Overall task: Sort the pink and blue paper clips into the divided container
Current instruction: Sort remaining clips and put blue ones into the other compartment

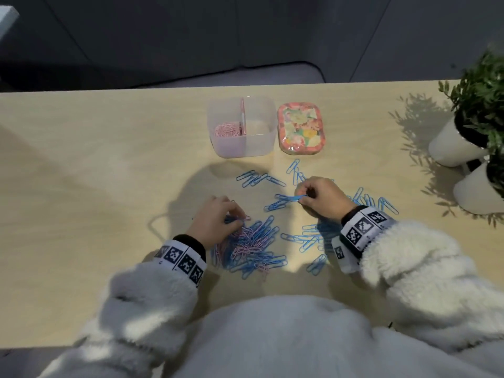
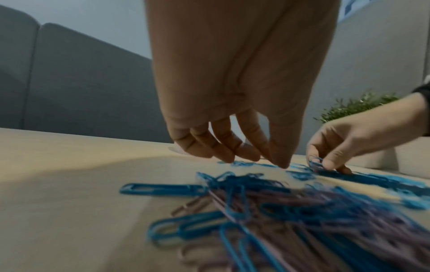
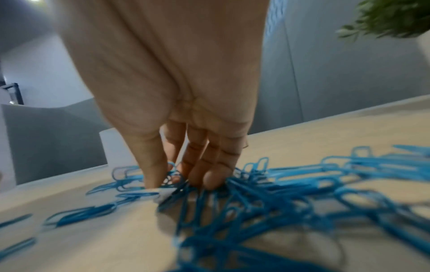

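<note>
The clear divided container (image 1: 218,118) stands at the back of the table; pink clips (image 1: 227,130) lie in its left compartment and the right one looks bare. A mixed pile of pink and blue clips (image 1: 252,245) lies in front of me. My left hand (image 1: 236,215) hovers over the pile's far edge, thumb and forefinger pinched (image 2: 273,160) on a pink clip (image 1: 246,218). My right hand (image 1: 304,196) pinches a bunch of blue clips (image 1: 291,198) among the scattered blue ones; the right wrist view shows its fingertips (image 3: 210,181) pressed into them.
A flowered lid (image 1: 301,128) lies right of the container. Loose blue clips (image 1: 259,178) spread across the middle and right of the table. Two white plant pots (image 1: 452,145) stand at the right edge. A grey sofa lies beyond the table's far edge.
</note>
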Tool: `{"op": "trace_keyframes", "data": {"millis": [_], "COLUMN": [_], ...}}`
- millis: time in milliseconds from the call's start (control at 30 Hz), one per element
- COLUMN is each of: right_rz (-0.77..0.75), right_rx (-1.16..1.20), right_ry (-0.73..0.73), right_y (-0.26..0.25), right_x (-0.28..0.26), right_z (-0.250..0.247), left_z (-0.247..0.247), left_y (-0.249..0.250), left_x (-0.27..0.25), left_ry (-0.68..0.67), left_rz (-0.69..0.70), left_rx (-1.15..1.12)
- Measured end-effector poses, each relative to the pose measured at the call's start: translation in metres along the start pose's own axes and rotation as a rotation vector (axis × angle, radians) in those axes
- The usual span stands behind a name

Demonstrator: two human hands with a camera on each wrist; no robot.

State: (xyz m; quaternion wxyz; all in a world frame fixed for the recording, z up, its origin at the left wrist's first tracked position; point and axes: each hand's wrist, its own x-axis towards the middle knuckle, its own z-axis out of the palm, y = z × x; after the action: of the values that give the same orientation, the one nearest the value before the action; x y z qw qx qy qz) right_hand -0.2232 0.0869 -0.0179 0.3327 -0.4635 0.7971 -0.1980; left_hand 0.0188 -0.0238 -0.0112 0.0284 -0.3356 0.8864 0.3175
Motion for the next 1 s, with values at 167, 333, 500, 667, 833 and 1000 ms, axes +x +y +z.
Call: {"op": "trace_keyframes", "data": {"millis": [167,333,500,667,833,1000], "right_rz": [-0.120,-0.287,-0.267,-0.219,-0.138,-0.285], "right_rx": [-0.192,-0.204,-0.245,-0.199,-0.185,-0.164], "right_ry": [0.114,-0.234,-0.226,-0.141,0.023,-0.010], "right_y": [-0.012,-0.039,-0.037,-0.013,0.005,-0.012], "right_x": [-0.012,-0.023,-0.019,-0.018,-0.020,-0.030], "right_z": [0.011,0.045,0.051,0.029,0.018,0.038], "left_z": [0.018,0.025,0.018,0.011,0.013,0.012], "left_y": [0.014,0.025,0.015,0.005,0.008,0.012], "left_x": [-0.003,0.005,0.000,-0.006,-0.004,-0.003], "left_ry": [0.038,-0.001,0.008,0.035,0.046,0.024], "left_rz": [0.032,0.001,-0.029,-0.067,-0.059,-0.043], "left_rx": [0.111,0.240,0.203,0.013,-0.073,-0.094]}}
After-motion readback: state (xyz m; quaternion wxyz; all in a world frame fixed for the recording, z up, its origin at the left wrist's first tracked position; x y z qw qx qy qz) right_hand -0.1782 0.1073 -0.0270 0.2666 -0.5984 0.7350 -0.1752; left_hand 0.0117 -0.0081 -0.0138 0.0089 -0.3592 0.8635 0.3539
